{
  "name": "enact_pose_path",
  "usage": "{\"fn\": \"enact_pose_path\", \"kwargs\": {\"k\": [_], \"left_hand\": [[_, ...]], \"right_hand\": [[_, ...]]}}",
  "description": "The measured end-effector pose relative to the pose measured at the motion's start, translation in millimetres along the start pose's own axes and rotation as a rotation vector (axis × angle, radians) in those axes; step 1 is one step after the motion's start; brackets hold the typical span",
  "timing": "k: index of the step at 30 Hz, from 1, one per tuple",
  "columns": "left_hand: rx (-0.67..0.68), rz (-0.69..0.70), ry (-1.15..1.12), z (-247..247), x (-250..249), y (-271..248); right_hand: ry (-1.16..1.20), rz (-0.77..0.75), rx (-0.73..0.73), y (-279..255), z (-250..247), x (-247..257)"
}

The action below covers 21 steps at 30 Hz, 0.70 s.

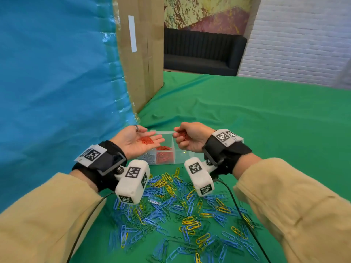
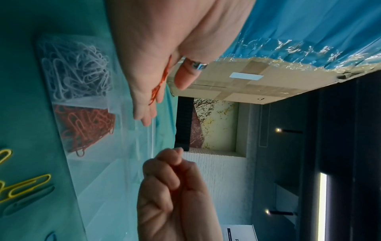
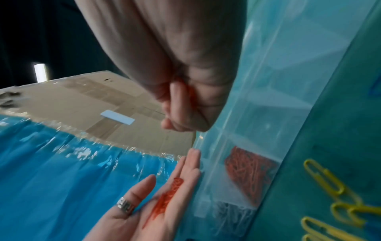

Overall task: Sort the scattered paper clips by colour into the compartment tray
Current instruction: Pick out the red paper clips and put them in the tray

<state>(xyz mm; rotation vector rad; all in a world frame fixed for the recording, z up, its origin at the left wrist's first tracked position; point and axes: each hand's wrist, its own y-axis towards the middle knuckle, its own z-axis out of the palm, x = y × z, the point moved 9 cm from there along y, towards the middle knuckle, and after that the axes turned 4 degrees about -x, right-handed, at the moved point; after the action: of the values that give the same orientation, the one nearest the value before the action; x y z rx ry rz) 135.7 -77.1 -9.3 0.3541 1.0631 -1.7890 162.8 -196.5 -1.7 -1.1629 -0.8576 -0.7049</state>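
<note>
Looking down through the head camera, I see my left hand (image 1: 139,141) held palm up over the left end of the compartment tray (image 1: 190,156), fingers straight and relaxed, so that grip is open. A small heap of red clips (image 1: 146,140) lies on the palm and fingers. A ring (image 1: 136,128) sits on the thumb.

My right hand (image 1: 190,138) hovers over the tray's far middle, fingers curled in, the grip closed round a bunch of red paper clips (image 1: 183,136) that pokes out between fingers and palm. The right wrist camera shows red (image 3: 190,91) tucked in the folded fingers.

The tray is clear plastic and stands on the green worktop (image 1: 266,114), just beyond the loose pile. From the left wrist camera, one near compartment holds white clips (image 2: 76,68) and the one beside it holds sorted red clips (image 2: 86,127); the compartments further right look bare through the plastic.

Between my forearms, blue paper clips (image 1: 157,211) and yellow paper clips (image 1: 190,223) lie scattered on the cloth, mixed together, with some dark green ones that barely stand out against it.

A cardboard box (image 1: 140,54) stands at the back left, a blue sheet (image 1: 57,73) hanging beside it. Both wrists carry black straps with white marker blocks.
</note>
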Motion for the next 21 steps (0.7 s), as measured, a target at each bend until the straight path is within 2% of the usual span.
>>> {"fn": "enact_pose_path", "kwargs": {"k": [4,8,12,16,21], "left_hand": [[0.003,-0.028,-0.003,-7,-3,10],[0.045,-0.037,-0.022,-6,-4,16],[0.008,-0.037,-0.011,-6,-2,17],[0.029,-0.035,0.064,2,1,15],[0.013,0.035,0.142,11,-1,1]], "right_hand": [[0.199,0.061,-0.088,19,-2,-8],[0.331,0.061,-0.072,26,0,-11],[0.275,0.051,-0.042,20,1,-12],[0.185,0.027,0.008,11,0,-9],[0.041,-0.089,0.018,-14,-11,7]]}}
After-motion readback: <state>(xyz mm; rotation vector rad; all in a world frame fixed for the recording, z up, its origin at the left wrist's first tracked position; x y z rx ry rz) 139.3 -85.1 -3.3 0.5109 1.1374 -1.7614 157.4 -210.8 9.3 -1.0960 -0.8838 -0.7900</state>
